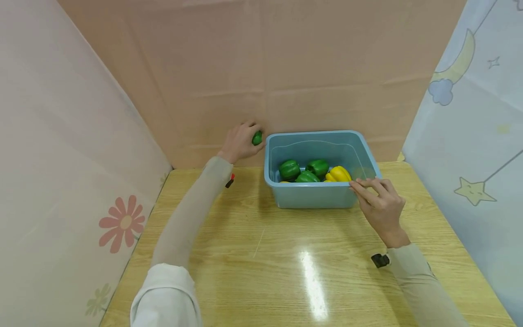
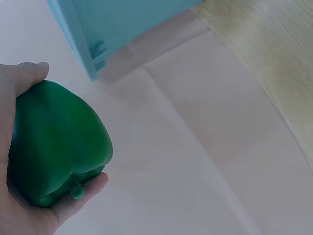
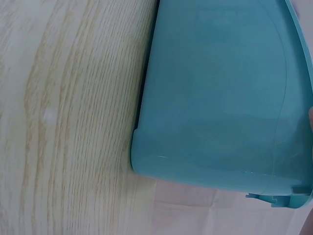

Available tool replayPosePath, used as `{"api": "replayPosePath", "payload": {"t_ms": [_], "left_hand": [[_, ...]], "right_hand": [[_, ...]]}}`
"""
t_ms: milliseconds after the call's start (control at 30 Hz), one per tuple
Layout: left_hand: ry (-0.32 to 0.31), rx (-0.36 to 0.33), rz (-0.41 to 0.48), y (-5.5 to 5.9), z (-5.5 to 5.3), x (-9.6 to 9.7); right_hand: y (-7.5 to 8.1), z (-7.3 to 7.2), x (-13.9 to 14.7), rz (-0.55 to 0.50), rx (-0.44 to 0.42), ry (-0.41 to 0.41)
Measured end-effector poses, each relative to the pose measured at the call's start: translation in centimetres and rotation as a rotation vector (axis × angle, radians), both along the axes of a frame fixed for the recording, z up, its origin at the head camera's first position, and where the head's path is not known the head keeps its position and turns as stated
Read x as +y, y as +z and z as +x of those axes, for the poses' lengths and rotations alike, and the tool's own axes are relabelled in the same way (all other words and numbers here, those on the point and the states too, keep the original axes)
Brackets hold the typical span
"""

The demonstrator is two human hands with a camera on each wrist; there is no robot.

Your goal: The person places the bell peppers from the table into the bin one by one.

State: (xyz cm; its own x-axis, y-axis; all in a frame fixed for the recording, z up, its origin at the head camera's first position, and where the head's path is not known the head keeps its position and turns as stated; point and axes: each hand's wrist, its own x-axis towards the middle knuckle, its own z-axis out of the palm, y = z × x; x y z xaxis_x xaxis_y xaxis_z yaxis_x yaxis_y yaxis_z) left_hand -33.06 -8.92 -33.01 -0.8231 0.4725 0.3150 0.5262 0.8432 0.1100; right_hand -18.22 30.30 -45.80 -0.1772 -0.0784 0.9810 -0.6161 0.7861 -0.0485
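Note:
In the head view my left hand [image 1: 240, 143] is raised just left of the blue plastic bin [image 1: 314, 197] and grips a green bell pepper [image 1: 257, 138]. The left wrist view shows that green bell pepper [image 2: 61, 139], its short stem pointing down, between thumb and fingers. My right hand [image 1: 381, 204] pinches the bin's rim at the front right corner. Inside the bin lie several green bell peppers [image 1: 289, 170] and a yellow bell pepper [image 1: 338, 174]. A second bit of yellow shows behind the front rim, mostly hidden.
The bin stands at the back of a wood-grain table [image 1: 261, 254], near a brownish cloth backdrop [image 1: 261, 68]. Printed cloth panels flank the table, one with a pink flower [image 1: 125, 221], the other with a star [image 1: 475, 191].

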Motion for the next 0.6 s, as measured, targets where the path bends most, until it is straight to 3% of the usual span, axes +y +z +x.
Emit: {"api": "replayPosePath", "payload": {"t_ms": [600], "left_hand": [[-0.012, 0.016, -0.041, 2.8, -0.4, 2.5]], "right_hand": [[-0.3, 0.0, 0.1, -0.002, 0.000, -0.002]]}}
